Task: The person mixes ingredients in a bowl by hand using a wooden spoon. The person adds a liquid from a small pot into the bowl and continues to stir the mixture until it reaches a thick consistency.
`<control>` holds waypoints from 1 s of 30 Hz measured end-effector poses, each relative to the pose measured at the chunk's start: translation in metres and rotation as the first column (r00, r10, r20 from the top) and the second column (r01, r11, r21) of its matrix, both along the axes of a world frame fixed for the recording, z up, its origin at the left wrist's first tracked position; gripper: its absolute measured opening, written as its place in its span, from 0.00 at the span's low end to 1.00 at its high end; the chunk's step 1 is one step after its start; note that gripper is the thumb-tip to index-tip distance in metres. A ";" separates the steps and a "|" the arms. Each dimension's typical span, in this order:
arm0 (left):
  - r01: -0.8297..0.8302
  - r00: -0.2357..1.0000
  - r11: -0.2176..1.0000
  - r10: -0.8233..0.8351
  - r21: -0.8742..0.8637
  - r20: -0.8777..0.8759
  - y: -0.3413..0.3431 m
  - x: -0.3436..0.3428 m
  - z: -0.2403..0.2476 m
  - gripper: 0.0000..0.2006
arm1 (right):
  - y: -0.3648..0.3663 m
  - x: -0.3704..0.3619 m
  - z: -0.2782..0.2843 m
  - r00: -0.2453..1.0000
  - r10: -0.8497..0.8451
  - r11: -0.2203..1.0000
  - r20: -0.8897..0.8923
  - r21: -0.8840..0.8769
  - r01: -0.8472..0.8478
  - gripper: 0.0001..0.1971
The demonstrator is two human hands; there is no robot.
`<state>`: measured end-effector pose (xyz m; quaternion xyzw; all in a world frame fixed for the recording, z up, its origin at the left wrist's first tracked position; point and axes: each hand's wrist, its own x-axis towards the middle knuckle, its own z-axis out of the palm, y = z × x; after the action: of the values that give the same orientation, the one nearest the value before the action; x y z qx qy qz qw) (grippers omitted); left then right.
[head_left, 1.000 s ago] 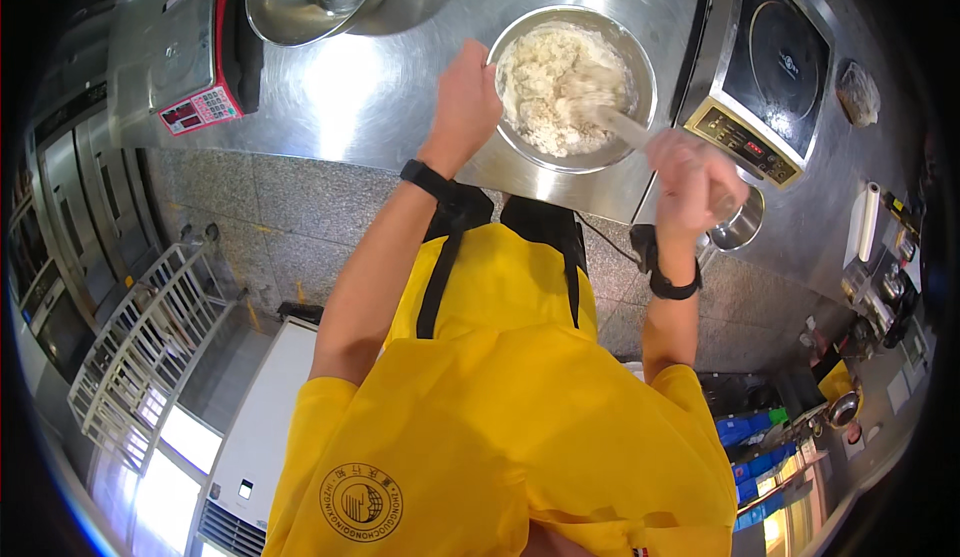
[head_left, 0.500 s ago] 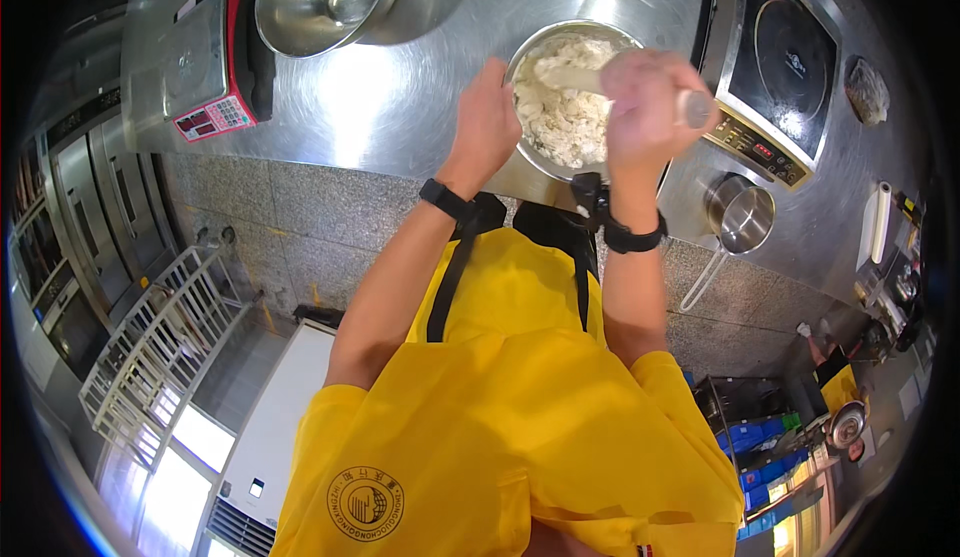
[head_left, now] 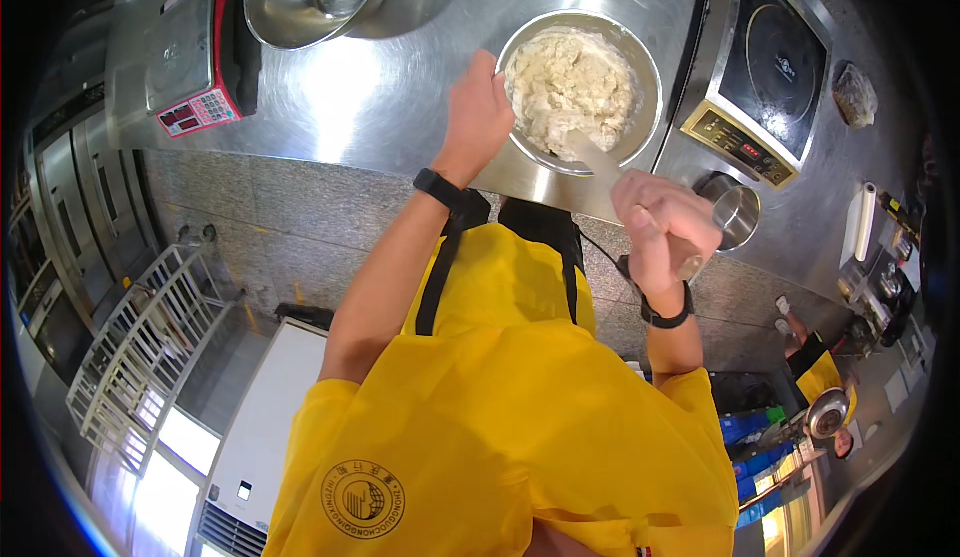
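A steel mixing bowl [head_left: 655, 107] stands near the front edge of the metal counter. Lumpy, pale, floury dough [head_left: 580, 72] fills much of it. My left hand [head_left: 477, 112] is closed on the bowl's left rim, its fingertips partly hidden. With my right hand [head_left: 665, 222] I hold a pale, thick stick [head_left: 597, 157], fist wrapped round it. The stick slants over the near right rim, its far end in the near side of the dough. Its other end sticks out on the right of my fist.
To the left are a second steel bowl [head_left: 318, 2] and a red-framed scale [head_left: 190, 52]. An induction cooker [head_left: 765, 72] sits close by on the right. A small steel pan [head_left: 735, 212], partly behind my right hand, is near the edge. Another person [head_left: 822, 375] is far right.
My right hand has come down toward me and slightly right, drawing the stick from the upper left of the dough to its near side. My left hand stays on the rim.
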<state>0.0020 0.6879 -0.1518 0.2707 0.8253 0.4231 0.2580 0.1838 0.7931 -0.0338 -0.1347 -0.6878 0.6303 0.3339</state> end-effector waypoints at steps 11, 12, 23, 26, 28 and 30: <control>0.049 0.998 0.998 -0.048 0.034 -0.048 0.002 0.001 0.003 0.05 | 0.016 0.011 0.021 0.959 -0.262 0.939 -0.107 -0.256 0.228 0.12; 0.046 0.998 0.998 -0.045 0.029 -0.046 0.002 0.001 0.004 0.05 | 0.012 0.008 0.016 0.958 -0.265 0.938 -0.110 -0.258 0.230 0.12; 0.011 0.999 0.999 -0.010 0.046 -0.033 -0.001 0.005 0.003 0.04 | -0.008 -0.048 -0.052 0.798 -0.602 0.750 0.022 -0.327 0.575 0.11; -0.008 1.000 1.000 0.008 0.000 -0.012 -0.004 0.006 0.003 0.04 | -0.010 -0.066 -0.054 0.846 -0.522 0.821 0.111 -0.205 0.533 0.10; 0.016 0.993 1.000 -0.015 0.008 -0.115 -0.007 0.008 -0.001 0.04 | -0.003 -0.063 -0.061 0.865 -0.490 0.847 0.104 -0.176 0.501 0.11; 0.014 0.997 1.000 -0.013 0.012 -0.075 -0.009 0.007 -0.001 0.04 | 0.007 -0.059 -0.059 0.852 -0.524 0.792 -0.010 -0.375 0.482 0.12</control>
<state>0.0085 0.6785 -0.1524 0.2937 0.8299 0.4161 0.2279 0.1250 0.7999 -0.0932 -0.3354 -0.4801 0.6398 0.4977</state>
